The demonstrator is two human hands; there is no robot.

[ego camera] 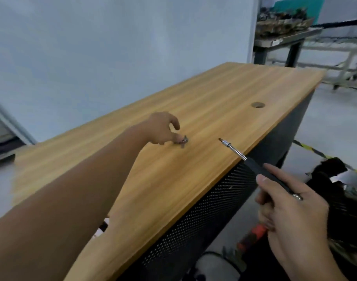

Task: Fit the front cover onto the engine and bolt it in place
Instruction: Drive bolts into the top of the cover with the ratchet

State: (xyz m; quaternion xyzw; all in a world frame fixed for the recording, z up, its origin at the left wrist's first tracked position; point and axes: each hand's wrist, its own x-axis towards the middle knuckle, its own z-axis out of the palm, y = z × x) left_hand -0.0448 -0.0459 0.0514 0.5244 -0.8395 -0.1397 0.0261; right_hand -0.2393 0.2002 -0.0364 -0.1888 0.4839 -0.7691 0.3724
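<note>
Pinching bolts (182, 141), count unclear; one driver (254, 166).

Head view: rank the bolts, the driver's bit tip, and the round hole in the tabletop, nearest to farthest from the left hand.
1. The bolts: at the left hand's fingertips, pinched on the wooden tabletop.
2. The driver's bit tip: to the right of the bolts, over the tabletop; the right hand holds the driver.
3. The round hole: farther right and toward the far end.

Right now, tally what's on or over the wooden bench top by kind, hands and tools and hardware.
Hands: 2, left hand and right hand
Drivers: 1, driver in the right hand
Bolt clusters: 1, bolts, number unclear
Total: 4
</note>
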